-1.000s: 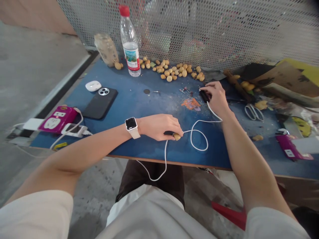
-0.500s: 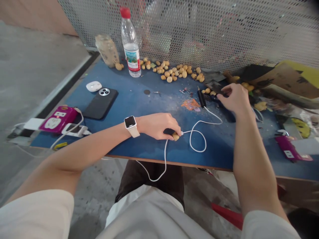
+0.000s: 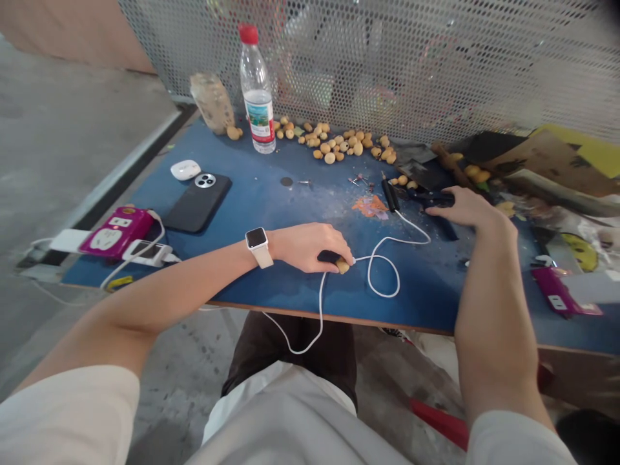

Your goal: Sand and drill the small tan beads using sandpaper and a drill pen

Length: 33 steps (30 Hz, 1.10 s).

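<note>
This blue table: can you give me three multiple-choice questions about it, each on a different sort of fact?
1. Which wrist wears the watch? A. right B. left C. neither
2. What colour is the cap of the bottle? A. blue B. white C. red
3. How does the white cable lie? A. tightly coiled B. in loose loops C. straight

1. B: it sits just behind the left hand.
2. C: the cap shows red at the bottle's top.
3. B: it curves in open loops across the tabletop.
</note>
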Available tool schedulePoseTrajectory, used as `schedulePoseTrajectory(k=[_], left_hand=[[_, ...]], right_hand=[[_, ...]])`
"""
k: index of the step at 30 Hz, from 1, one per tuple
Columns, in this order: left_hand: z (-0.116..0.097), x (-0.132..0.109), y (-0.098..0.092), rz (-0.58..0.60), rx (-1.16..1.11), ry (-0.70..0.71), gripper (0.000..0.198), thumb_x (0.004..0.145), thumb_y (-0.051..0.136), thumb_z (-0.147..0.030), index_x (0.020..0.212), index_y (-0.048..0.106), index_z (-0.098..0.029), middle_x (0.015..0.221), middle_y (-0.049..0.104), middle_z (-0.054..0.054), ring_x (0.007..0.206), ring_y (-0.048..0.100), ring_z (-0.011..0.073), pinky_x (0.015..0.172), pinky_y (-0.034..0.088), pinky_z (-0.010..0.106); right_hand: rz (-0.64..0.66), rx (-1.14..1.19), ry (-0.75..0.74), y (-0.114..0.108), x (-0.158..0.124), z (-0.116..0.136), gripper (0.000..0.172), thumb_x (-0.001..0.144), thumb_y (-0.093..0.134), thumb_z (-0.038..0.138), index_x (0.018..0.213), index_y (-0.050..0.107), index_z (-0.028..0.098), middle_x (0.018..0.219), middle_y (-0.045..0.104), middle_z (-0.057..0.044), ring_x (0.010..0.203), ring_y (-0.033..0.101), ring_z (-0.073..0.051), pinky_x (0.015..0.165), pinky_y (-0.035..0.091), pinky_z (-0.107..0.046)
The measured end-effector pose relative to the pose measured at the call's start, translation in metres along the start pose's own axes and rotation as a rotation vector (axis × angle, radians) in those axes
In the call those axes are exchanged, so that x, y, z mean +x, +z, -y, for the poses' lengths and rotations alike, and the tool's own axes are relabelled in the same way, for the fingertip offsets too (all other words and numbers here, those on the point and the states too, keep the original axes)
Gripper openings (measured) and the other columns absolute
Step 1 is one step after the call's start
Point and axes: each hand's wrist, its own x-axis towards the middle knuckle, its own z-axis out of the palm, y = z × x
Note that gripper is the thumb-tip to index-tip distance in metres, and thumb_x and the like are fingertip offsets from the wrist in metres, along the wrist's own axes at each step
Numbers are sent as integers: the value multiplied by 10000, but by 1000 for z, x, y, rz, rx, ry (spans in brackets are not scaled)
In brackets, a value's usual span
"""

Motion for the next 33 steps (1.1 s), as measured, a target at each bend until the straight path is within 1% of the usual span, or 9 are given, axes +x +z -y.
schedulePoseTrajectory(k=[6, 11, 16, 19, 21, 24, 27, 30, 33], left_hand=[[-1, 2, 3, 1, 22, -17, 180, 1113, 893, -215, 1244, 914, -336, 1306, 978, 49, 1406, 860, 317, 1371, 521, 557], [3, 4, 6, 12, 4, -45, 137, 1175, 835, -270, 1299, 882, -307, 1336, 954, 79, 1372, 840, 309, 1352, 553, 535], [15, 1, 3, -137, 64, -72, 145, 1237, 763, -365, 1330, 807, -262, 1329, 913, 120, 1237, 821, 291, 1229, 595, 484], [23, 0, 1, -261, 147, -140, 147, 1243, 725, -364, 1328, 750, -247, 1316, 885, 131, 1218, 807, 297, 1184, 595, 482], [29, 0, -1, -323, 181, -197, 138, 1237, 704, -360, 1314, 702, -245, 1285, 867, 131, 1176, 804, 295, 1123, 607, 468], [36, 0, -3, -404, 218, -282, 122, 1229, 674, -358, 1281, 637, -254, 1209, 840, 113, 1082, 792, 279, 1030, 609, 434], [43, -2, -7, -486, 211, -346, 124, 1225, 654, -333, 1299, 590, -257, 1172, 822, 91, 1015, 776, 248, 983, 603, 402], [52, -5, -9, -560, 147, -342, 188, 1206, 667, -278, 1354, 554, -247, 1213, 827, 90, 1007, 771, 211, 957, 601, 365], [62, -8, -9, -642, 85, -319, 231, 1195, 685, -239, 1378, 545, -243, 1222, 826, 77, 1000, 775, 179, 930, 596, 329]], right_hand=[[-93, 43, -67, 9, 11, -18, 765, 1143, 898, 443, 1791, 704, 86, 1808, 687, -338, 1536, 739, -401, 1174, 550, -440], [-55, 14, -32, 5, 14, -14, 586, 1080, 970, 476, 1514, 879, 92, 1523, 866, -311, 1324, 829, -381, 1119, 592, -455], [-6, -63, -67, -6, 8, -6, 412, 1026, 990, 400, 1308, 914, 109, 1428, 898, -297, 1254, 843, -390, 1120, 617, -476], [14, -69, -89, -15, -4, -1, 356, 1063, 922, 336, 1335, 911, 106, 1455, 894, -292, 1304, 849, -410, 1195, 622, -507], [-8, -74, -107, -23, -16, 4, 384, 1107, 877, 333, 1409, 900, 97, 1489, 884, -296, 1383, 839, -422, 1260, 610, -505], [-145, -103, -193, -31, -34, 21, 463, 1115, 845, 315, 1508, 861, 70, 1480, 860, -324, 1471, 797, -455, 1317, 587, -513], [-349, -14, -332, -24, -53, 52, 456, 1169, 701, 309, 1536, 823, 68, 1505, 815, -344, 1525, 755, -474, 1362, 562, -560], [-548, 233, -443, 5, -66, 94, 568, 1224, 528, 292, 1750, 661, 123, 1569, 774, -306, 1563, 744, -449, 1388, 560, -620], [-624, 430, -607, 47, -70, 130, 521, 1281, 504, 508, 1707, 694, 275, 1462, 798, -230, 1494, 770, -439, 1338, 612, -665]])
